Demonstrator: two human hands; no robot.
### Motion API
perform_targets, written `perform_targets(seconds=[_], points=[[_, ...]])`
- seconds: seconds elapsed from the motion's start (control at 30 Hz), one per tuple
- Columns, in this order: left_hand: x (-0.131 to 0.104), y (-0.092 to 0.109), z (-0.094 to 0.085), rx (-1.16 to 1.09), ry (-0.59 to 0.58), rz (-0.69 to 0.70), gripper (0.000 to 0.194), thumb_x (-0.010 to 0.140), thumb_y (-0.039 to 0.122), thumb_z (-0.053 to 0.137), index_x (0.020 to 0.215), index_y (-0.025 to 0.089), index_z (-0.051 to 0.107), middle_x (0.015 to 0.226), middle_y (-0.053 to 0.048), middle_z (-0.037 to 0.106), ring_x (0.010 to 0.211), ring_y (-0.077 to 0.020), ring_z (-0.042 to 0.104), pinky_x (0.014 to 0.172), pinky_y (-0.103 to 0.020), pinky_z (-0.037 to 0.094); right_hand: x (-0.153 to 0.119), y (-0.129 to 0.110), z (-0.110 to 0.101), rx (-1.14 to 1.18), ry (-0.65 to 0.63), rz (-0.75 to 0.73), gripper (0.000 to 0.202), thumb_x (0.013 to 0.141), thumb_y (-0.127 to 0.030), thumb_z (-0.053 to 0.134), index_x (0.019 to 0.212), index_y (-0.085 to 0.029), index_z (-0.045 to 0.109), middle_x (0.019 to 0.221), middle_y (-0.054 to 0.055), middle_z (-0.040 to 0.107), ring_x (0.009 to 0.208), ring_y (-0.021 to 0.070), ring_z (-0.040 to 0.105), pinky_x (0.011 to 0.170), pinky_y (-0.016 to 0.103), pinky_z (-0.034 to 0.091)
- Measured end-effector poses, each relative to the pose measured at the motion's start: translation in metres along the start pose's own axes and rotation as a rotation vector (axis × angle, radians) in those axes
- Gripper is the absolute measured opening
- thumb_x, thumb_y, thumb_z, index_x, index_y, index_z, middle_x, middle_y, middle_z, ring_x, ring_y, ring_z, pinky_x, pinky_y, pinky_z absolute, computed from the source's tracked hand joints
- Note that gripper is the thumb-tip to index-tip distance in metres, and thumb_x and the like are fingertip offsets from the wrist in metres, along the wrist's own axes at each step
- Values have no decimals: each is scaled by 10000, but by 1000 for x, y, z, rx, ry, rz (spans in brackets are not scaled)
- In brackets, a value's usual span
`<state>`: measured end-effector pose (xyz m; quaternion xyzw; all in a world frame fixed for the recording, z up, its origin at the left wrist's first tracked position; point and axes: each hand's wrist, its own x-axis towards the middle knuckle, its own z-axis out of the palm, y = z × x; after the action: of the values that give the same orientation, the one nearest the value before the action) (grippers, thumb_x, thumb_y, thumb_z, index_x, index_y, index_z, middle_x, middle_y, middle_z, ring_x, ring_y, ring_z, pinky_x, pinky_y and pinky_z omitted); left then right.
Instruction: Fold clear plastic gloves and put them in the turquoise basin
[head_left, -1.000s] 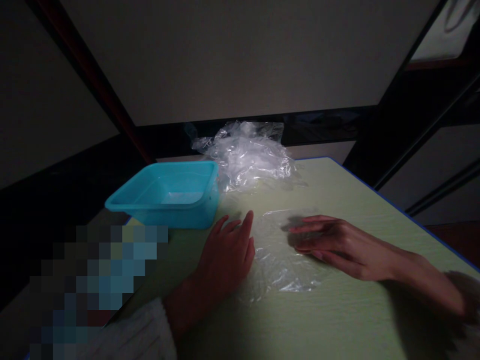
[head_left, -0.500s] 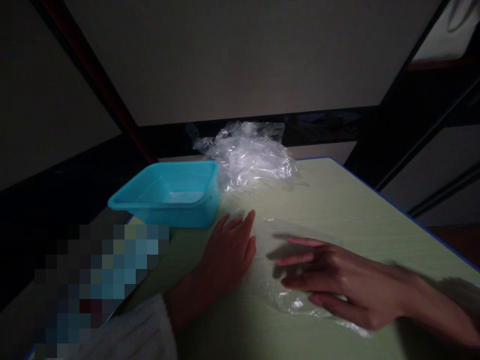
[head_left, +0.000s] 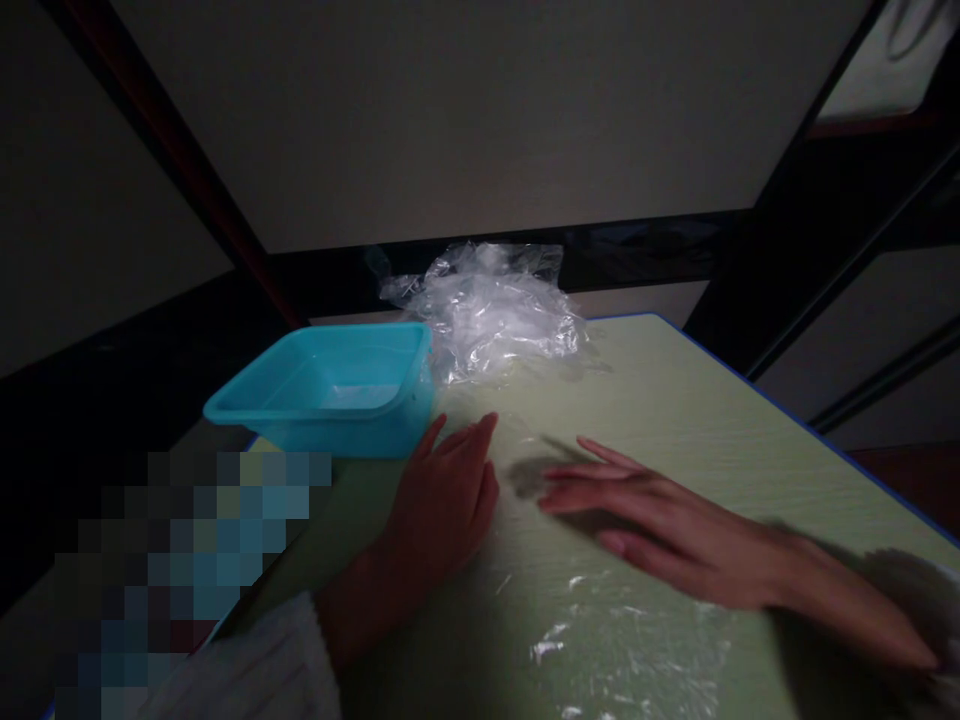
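A clear plastic bag (head_left: 630,640) lies flat on the pale green table, its shiny creases showing toward the near edge. My left hand (head_left: 442,500) rests palm down at the bag's far left part, fingers stretched forward, just right of the blue basin. Over the bag's right side, my right hand (head_left: 660,530) hovers with its fingers extended to the left and casts a shadow below. Nothing shows in its grasp. The bag's far edge is faint and hard to trace.
A light blue plastic basin (head_left: 322,415) stands at the table's left edge. Beside it, toward the back, sits a heap of crumpled clear plastic bags (head_left: 502,315). The table (head_left: 735,440) has a blue edge, with a wall panel behind. A blurred-out patch covers the lower left.
My right hand has shifted slightly up and to the left, with its fingers straighter. The plastic bag's near part now spreads further toward me. My left hand stays nearly in place.
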<state>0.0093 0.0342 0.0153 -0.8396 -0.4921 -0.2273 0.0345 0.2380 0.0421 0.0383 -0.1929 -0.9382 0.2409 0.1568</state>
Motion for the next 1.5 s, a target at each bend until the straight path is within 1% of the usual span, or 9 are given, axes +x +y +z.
perform_targets(seconds=[0.07,0.27,0.43,0.53,0.63,0.87,1.1,1.2,1.5], points=[[0,-3,-3,54,23,-3,410,866,133,314,1256,46,405,919,-97,700,922,-199,634,1028,-475,325,-1,16,-1,-60,33,136,389,938,-265,371,1323,-216,390,1382,81,453,1320,208,317,1093,556,113],[-1,-4,-3,188,-20,12,425,857,125,316,1247,4,430,690,-67,679,756,-202,651,974,-466,384,3,34,2,-127,-50,196,461,957,-363,312,1380,-180,306,1453,102,339,1361,231,204,1088,577,99],[-1,-2,2,111,-50,15,435,849,118,338,1272,37,392,755,-60,693,820,-205,647,993,-480,363,3,37,0,-186,-16,180,419,959,-349,311,1363,-239,340,1412,79,412,1310,229,335,1086,591,103],[0,-1,6,22,-47,25,453,845,109,344,1295,62,346,973,-94,692,974,-206,616,1021,-485,333,-1,39,-5,-243,31,182,430,959,-327,315,1378,-226,309,1318,78,526,1240,214,443,1090,583,108],[0,-2,7,-21,-1,16,449,842,106,342,1290,74,338,1161,-134,621,1096,-218,561,1024,-500,327,-7,42,-10,-347,66,183,397,959,-305,298,1324,-189,399,1251,94,582,1160,213,527,1083,577,143],[-3,-5,6,-145,135,138,349,830,76,349,1164,111,446,1003,-91,685,941,-175,630,1007,-443,371,-14,49,-16,-531,184,235,442,944,-287,238,1231,-80,504,1038,171,679,949,248,653,1038,601,229],[-12,12,3,-307,-115,553,337,848,140,388,1164,88,496,1101,-127,642,1115,-174,545,1039,-360,340,-12,51,-11,-406,163,177,352,938,-259,292,1205,-184,507,1245,98,583,1150,216,536,1053,578,225],[-15,14,3,-334,-185,577,355,861,181,390,1193,98,484,1114,-135,639,1116,-174,551,1033,-368,345,-12,52,-10,-369,160,192,345,939,-271,306,1210,-194,505,1256,92,576,1160,219,528,1060,584,201],[-13,7,1,-488,-187,602,317,780,123,371,1042,128,549,980,-86,697,979,-175,634,1020,-387,349,-12,52,-8,-328,148,183,347,948,-272,298,1234,-203,483,1259,83,576,1138,227,546,1054,604,198]])
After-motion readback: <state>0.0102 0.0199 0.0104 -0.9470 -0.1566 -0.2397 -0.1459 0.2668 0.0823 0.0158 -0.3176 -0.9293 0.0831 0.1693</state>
